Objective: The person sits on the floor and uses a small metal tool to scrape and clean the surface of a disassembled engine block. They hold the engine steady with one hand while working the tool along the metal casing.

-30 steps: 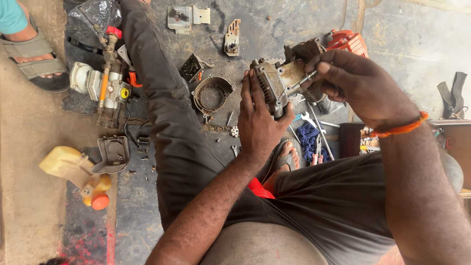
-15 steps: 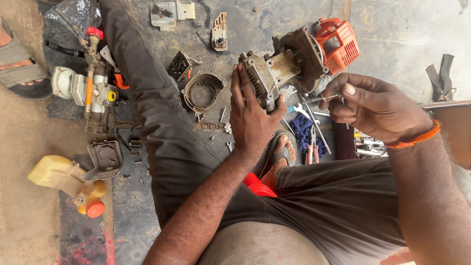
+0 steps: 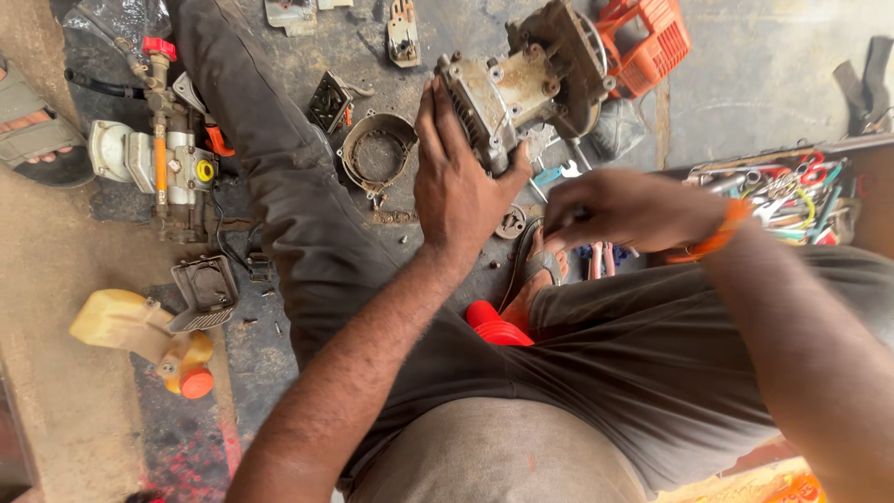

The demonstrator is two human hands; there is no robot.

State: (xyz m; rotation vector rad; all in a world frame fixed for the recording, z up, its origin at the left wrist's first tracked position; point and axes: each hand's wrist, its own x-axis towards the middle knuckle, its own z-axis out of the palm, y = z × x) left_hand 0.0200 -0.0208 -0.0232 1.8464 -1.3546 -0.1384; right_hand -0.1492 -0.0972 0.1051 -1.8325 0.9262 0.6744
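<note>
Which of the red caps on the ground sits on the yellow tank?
The round orange-red cap at lower left: it closes the yellow tank. The other red cap, at upper left, tops the metal pump beside the leg, far from the tank.

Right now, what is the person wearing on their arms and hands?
Both arms are bare, with no sleeves and no gloves on either hand. The right hand has an orange band around its wrist. The left hand and its wrist wear nothing.
</note>
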